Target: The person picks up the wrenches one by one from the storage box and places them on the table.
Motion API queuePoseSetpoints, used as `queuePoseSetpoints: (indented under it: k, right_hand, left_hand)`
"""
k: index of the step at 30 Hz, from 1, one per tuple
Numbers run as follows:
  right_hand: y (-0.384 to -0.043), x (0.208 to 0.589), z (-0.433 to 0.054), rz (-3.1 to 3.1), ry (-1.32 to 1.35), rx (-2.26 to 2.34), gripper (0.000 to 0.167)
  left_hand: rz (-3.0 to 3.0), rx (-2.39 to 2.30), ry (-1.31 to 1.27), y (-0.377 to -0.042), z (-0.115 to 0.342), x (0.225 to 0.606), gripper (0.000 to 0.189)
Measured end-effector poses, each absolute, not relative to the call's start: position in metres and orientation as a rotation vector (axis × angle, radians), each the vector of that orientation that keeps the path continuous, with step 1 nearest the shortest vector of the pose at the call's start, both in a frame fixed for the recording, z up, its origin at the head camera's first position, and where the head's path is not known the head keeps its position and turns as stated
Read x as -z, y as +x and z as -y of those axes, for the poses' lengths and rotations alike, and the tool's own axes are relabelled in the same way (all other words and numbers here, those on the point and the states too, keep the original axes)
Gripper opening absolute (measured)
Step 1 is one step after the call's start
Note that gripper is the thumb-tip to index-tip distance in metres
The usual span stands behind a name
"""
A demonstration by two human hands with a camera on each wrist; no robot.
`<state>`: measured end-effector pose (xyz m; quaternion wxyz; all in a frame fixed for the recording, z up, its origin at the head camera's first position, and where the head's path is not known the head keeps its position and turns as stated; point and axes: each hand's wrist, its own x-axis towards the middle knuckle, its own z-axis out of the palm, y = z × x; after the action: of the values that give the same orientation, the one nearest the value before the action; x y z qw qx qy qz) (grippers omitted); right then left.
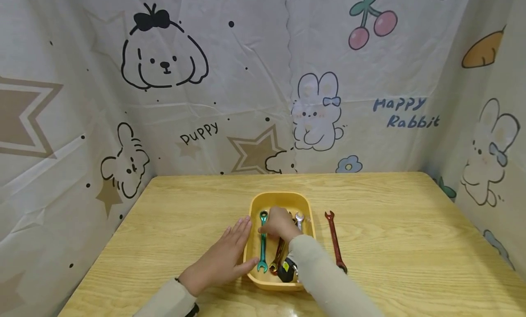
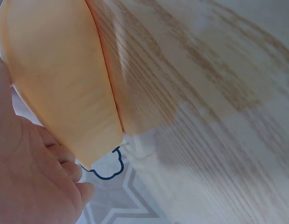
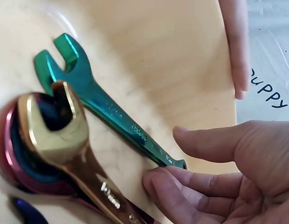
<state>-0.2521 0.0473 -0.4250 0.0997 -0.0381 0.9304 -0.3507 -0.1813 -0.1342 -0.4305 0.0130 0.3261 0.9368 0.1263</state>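
In the head view a yellow tray holds several wrenches. My right hand reaches inside it, over the upper part of a green wrench. The right wrist view shows the thumb apart from the bent fingers, with the far end of the green wrench between and behind them. A gold wrench lies beside it, stacked on a pinkish-purple one. My left hand rests along the tray's left side, fingers extended at the rim; the left wrist view shows them against the outer wall.
A red wrench lies on the wooden table, right of the tray. A silver wrench shows inside at the right. By the right sleeve is a black object with a yellow-green mark. Patterned cloth hangs behind.
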Motion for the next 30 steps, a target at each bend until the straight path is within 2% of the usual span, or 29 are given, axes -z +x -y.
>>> queuePoseSetpoints:
  k: [12, 19, 30]
  right_hand:
    - [-0.248, 0.433, -0.042, -2.840, -0.121, 1.034, 0.031]
    - [-0.249, 0.436, -0.044, -2.823, -0.080, 1.077, 0.023]
    - [-0.250, 0.436, -0.047, -2.754, -0.046, 1.135, 0.021]
  left_hand:
    - [-2.922, -0.421, 1.020, -0.180, 0.133, 0.431, 0.082]
    - [-2.931, -0.422, 1.021, -0.179, 0.133, 0.431, 0.082]
    - [-2.934, -0.421, 1.011, -0.179, 0.132, 0.430, 0.082]
